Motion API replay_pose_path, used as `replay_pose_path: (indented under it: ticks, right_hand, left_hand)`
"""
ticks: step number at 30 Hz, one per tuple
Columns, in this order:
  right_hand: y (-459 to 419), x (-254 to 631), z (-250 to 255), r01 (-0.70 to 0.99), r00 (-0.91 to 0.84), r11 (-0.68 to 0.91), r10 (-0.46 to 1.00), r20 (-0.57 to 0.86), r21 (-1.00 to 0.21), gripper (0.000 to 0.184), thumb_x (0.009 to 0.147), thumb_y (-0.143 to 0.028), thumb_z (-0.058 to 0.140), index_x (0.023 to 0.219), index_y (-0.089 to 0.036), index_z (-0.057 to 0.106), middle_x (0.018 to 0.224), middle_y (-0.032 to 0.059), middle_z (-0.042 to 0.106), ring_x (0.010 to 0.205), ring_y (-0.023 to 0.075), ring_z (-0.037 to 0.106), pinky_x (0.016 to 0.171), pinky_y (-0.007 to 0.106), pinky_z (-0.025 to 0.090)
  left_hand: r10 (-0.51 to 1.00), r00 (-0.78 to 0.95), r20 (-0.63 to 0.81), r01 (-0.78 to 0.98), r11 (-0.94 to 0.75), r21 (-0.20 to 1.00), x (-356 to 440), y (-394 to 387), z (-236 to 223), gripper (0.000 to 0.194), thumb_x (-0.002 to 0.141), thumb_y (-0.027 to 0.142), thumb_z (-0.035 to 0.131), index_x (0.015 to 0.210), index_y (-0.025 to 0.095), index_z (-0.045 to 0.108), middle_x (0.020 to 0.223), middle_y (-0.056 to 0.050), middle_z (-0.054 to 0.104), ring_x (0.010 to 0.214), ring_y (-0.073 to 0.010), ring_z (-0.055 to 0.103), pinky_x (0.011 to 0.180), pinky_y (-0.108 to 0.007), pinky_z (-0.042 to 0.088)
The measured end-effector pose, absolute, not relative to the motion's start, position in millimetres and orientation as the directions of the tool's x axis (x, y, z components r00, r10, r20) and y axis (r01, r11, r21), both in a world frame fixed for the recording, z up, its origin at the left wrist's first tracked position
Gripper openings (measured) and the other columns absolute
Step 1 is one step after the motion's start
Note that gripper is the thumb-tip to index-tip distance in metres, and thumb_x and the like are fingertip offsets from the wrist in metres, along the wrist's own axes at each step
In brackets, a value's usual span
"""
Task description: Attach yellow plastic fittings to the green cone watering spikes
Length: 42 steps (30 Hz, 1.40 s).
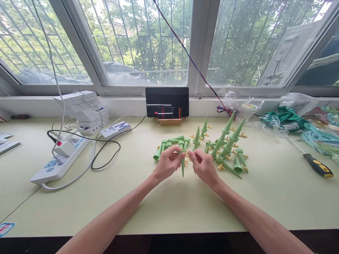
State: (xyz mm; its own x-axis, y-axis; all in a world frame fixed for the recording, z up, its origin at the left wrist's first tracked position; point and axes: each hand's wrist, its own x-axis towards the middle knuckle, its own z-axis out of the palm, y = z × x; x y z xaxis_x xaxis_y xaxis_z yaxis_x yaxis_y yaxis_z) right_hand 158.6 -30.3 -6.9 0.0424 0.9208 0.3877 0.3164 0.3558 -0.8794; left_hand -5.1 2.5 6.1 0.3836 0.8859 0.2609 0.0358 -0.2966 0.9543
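Observation:
Closed around a green plant watering spike [183,168] is my left hand [167,163]; the spike's tip points down above the table. My right hand [204,165] is closed in a pinch at the spike's side, where a small yellow valve [186,153] partly shows between the hands. Behind my left hand lies a pile of green spike parts [157,153]. Beyond my right hand are several green spikes fitted with yellow valves [243,135], some stacked upright and some lying down. Loose yellow valves [185,163] lie partly hidden between my hands.
A phone [169,113] leans on a black tablet [166,96] at the back. On the left are a power strip [71,155], cables and stacked white boxes [90,111]. To the right are a screwdriver [317,165], plastic bags [299,102] and green packaging [286,119].

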Motion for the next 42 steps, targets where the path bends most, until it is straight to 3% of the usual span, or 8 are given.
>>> replay_pose_path:
  ticks: [8,14,17,20,26,33,39,42]
  right_hand:
    - [-29.6,156.6,-6.2,0.347,-0.006,0.367,0.921,0.389,-0.863,0.045,0.098,-0.053,0.041,0.064,-0.022,0.039,0.045,-0.0063,0.040,0.040,0.0105,0.039,0.043,0.024,0.033]
    - [-30.4,156.3,-5.6,0.360,-0.031,0.383,0.916,0.400,-0.851,0.044,0.099,-0.051,0.038,0.067,-0.022,0.042,0.047,-0.0050,0.044,0.042,0.0113,0.043,0.046,0.025,0.037]
    - [-29.8,156.7,-6.3,0.360,-0.032,0.379,0.918,0.394,-0.853,0.045,0.100,-0.052,0.037,0.066,-0.022,0.042,0.048,-0.0047,0.045,0.042,0.0114,0.043,0.046,0.025,0.038]
    - [-29.2,157.5,-7.6,0.358,-0.024,0.372,0.921,0.390,-0.857,0.045,0.100,-0.052,0.037,0.066,-0.022,0.042,0.048,-0.0044,0.045,0.042,0.0113,0.043,0.045,0.025,0.037]
    - [-28.8,158.3,-8.6,0.366,0.005,0.354,0.924,0.382,-0.861,0.046,0.100,-0.051,0.037,0.064,-0.022,0.042,0.046,-0.0051,0.040,0.041,0.0111,0.040,0.045,0.025,0.034]
    - [-25.8,159.2,-11.5,0.423,0.014,0.397,0.896,0.444,-0.814,0.050,0.100,-0.049,0.037,0.059,-0.021,0.038,0.050,-0.0034,0.039,0.046,0.0103,0.037,0.047,0.026,0.029]
    - [-23.8,160.7,-13.5,0.436,0.028,0.372,0.904,0.426,-0.820,0.054,0.100,-0.050,0.036,0.054,-0.020,0.031,0.047,-0.0042,0.033,0.045,0.0093,0.030,0.047,0.027,0.025]
    - [-25.4,160.5,-11.6,0.431,0.019,0.354,0.916,0.401,-0.830,0.054,0.100,-0.050,0.036,0.055,-0.020,0.034,0.048,-0.0036,0.036,0.046,0.0096,0.033,0.048,0.026,0.027]
  left_hand:
    - [0.904,0.352,0.242,0.121,-0.300,0.946,-6.2,3.9,10.5,0.030,0.087,0.049,0.061,0.094,0.020,0.058,0.057,0.004,0.050,0.047,-0.0096,0.049,0.040,-0.021,0.038]
    - [0.910,0.322,0.261,0.110,-0.310,0.944,-5.5,4.1,12.9,0.032,0.086,0.050,0.061,0.100,0.021,0.057,0.074,0.001,0.054,0.044,-0.0071,0.049,0.038,-0.022,0.039]
    - [0.902,0.343,0.262,0.107,-0.314,0.943,-5.5,3.6,13.1,0.032,0.088,0.050,0.059,0.101,0.021,0.056,0.065,0.004,0.051,0.042,-0.0078,0.049,0.038,-0.021,0.040]
    - [0.899,0.366,0.240,0.102,-0.295,0.950,-5.1,3.0,12.8,0.032,0.089,0.050,0.058,0.102,0.020,0.055,0.059,0.006,0.049,0.041,-0.0084,0.049,0.038,-0.021,0.041]
    - [0.895,0.405,0.189,0.054,-0.229,0.972,-4.9,2.3,14.9,0.034,0.086,0.046,0.063,0.104,0.020,0.050,0.072,0.003,0.057,0.044,-0.0071,0.050,0.039,-0.021,0.041]
    - [0.877,0.438,0.198,0.048,-0.243,0.969,-6.6,4.4,10.7,0.031,0.086,0.043,0.064,0.101,0.020,0.051,0.073,0.002,0.058,0.044,-0.0067,0.051,0.038,-0.020,0.039]
    - [0.880,0.433,0.198,0.062,-0.249,0.967,-4.9,3.8,5.4,0.030,0.085,0.044,0.065,0.096,0.020,0.051,0.070,0.004,0.051,0.045,-0.0070,0.052,0.038,-0.020,0.039]
    - [0.879,0.436,0.192,0.076,-0.248,0.966,-4.4,4.4,5.4,0.029,0.085,0.044,0.065,0.094,0.020,0.051,0.069,0.005,0.048,0.044,-0.0069,0.052,0.039,-0.020,0.039]
